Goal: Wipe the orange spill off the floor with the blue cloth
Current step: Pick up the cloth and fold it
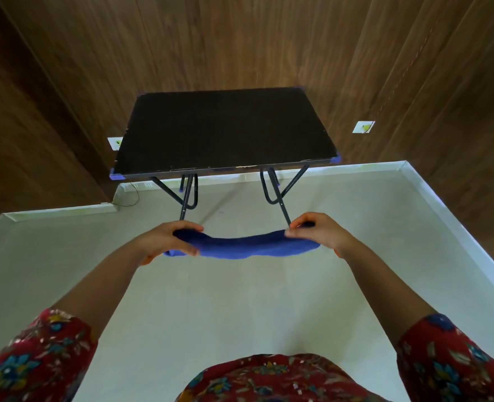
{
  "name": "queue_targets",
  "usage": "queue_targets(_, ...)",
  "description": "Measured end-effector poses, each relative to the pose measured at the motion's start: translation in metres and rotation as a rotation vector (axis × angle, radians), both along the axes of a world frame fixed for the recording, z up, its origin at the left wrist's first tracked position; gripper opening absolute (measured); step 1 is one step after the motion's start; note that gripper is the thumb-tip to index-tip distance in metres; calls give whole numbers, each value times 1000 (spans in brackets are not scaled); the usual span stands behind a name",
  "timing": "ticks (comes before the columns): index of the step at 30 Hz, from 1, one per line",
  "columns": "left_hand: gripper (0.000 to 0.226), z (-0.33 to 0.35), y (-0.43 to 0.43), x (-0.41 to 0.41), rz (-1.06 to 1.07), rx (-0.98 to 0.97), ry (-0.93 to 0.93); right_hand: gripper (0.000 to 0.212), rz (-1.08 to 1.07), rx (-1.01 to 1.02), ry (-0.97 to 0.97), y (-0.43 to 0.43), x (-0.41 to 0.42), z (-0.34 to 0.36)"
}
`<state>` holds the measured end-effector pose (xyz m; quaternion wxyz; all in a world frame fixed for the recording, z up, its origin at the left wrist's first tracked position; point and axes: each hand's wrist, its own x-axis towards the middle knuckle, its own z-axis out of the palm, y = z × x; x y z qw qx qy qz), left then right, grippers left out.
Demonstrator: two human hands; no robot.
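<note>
Both arms reach out in red floral sleeves (31, 358). The left hand (164, 242) and right hand (318, 233) each pinch an end of the blue cloth (245, 248), which sags between them above the pale floor (240, 300). Beyond, a black folding desk (225, 132) stands against wood-panelled walls (65, 68).

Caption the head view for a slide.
Both hands, left and right, hold a blue cloth stretched above the pale floor, before a black folding table.

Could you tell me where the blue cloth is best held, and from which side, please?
Probably by its two short ends, from above, as now: the blue fabric cloth hangs folded in a sagging band between the left hand and right hand, fingers curled over each end.
</note>
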<state>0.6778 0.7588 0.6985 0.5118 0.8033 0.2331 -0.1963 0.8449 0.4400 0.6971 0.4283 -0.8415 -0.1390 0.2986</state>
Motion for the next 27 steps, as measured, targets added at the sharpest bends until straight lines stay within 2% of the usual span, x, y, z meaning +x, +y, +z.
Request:
queue_targets(2,59,-6,5,2,-134,257,26,52,338,-292,-201,1,-6,-1)
queue_targets(3,50,-7,7,4,-170,379,18,54,451,-423,-278,2,-8,-4)
queue_targets(4,38,-5,8,5,-184,477,21,48,494,-487,-324,3,-9,-7)
queue_targets(5,32,-7,10,5,-193,528,-35,37,480,-481,-351,5,-8,-8)
queue_targets(7,49,1,15,6,-177,525,-51,16,368,-357,-336,1,0,-4)
queue_targets(8,42,10,14,5,-125,495,-43,14,319,-297,-318,-3,6,-1)
queue_targets(9,31,15,18,2,-88,444,-49,20,275,-255,-289,-8,11,4)
queue_targets(10,30,24,23,-2,-54,347,-46,28,219,-204,-231,-13,16,8)
queue_targets(11,44,31,26,-7,-11,232,-55,32,160,-135,-151,-19,18,12)
queue_targets(13,70,44,31,-17,128,-72,-157,25,67,54,22,-25,19,21)
queue_targets(15,54,52,25,-24,336,-459,-359,21,-56,297,176,-26,16,27)
queue_targets(17,44,51,5,-24,493,-781,-465,19,-151,477,284,-21,12,25)
queue_targets(20,55,25,-33,-21,656,-887,-350,14,-218,518,333,-11,5,18)
queue_targets(22,59,6,-48,-18,649,-894,-194,16,-238,475,333,-8,2,11)
queue_targets(24,79,-2,-53,-19,641,-950,-72,25,-235,424,313,-10,3,5)
queue_targets(27,60,-9,-44,-15,636,-916,-174,30,-289,430,296,-13,6,3)
